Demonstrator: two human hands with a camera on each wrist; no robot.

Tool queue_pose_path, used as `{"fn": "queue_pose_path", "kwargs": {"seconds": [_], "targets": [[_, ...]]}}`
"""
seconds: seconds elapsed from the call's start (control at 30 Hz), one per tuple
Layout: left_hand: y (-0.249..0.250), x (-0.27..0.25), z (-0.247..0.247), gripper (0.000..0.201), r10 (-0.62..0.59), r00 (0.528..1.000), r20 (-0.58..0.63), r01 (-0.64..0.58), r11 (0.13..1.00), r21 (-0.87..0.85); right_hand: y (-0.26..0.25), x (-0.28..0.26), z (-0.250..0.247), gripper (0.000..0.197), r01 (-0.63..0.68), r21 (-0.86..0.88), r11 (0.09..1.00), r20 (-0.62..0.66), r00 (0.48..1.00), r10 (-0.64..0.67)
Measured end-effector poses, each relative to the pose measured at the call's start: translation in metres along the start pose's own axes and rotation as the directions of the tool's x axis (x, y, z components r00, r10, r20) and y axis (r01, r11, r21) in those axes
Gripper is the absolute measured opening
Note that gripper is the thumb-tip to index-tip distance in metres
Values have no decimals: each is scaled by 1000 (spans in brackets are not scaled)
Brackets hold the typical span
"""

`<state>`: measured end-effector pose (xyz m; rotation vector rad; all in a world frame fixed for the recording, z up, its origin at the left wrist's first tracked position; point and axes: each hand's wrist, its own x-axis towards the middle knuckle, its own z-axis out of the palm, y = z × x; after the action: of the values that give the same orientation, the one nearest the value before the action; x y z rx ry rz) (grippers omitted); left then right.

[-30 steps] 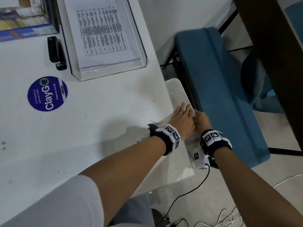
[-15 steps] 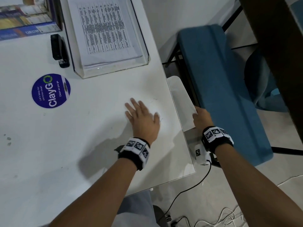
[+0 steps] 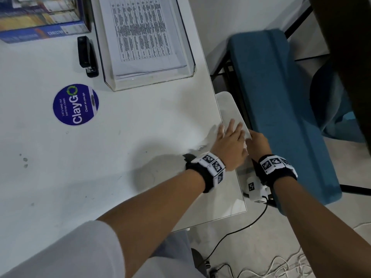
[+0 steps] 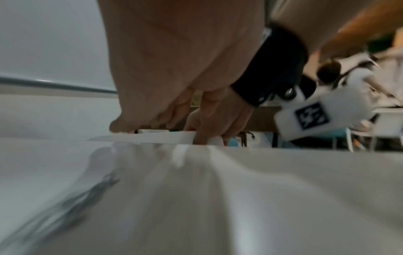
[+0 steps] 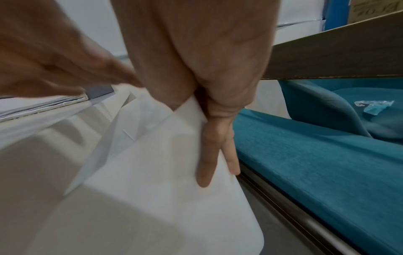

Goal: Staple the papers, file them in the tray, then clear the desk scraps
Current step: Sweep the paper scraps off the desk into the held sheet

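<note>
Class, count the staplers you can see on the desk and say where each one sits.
1. The black stapler lies on the desk, just left of the clear paper tray and below the boxes. Others may be out of view.

on the desk (image 3: 124, 157) the stapler (image 3: 87, 56) lies just left of the tray (image 3: 148, 83) holding the papers (image 3: 140, 35), a round sticker (image 3: 75, 104) nearer, books (image 3: 40, 17) at the far left corner, a bench (image 3: 281, 109) right of the desk.

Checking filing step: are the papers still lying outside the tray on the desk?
No, the printed papers lie inside the clear tray, beside the black stapler.
</note>
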<state>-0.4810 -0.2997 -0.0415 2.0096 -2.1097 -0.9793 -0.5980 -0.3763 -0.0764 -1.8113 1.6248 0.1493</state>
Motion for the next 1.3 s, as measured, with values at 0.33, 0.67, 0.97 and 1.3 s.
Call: {"fn": "queue_pose_path", "kwargs": {"seconds": [0.33,0.67,0.97,1.3], "targets": [[-67,-153,33,77,-645,755,-120,608,757,-239,-5,2,-1,40,-26,-2,1000,23,999,26],[12,-61,46,85,-616,784,-73,565,758,-327,-3,1,-2,45,-8,-8,1000,-13,1000,8],[25,7,24,75,-324,946,-24,320,941,-106,-1,6,-1,46,14,-17,1000,-11,1000,-14],[-2,3,-7,45,212,977,36,-208,974,-86,0,3,-3,29,55,-46,997,18,998,-54]]}}
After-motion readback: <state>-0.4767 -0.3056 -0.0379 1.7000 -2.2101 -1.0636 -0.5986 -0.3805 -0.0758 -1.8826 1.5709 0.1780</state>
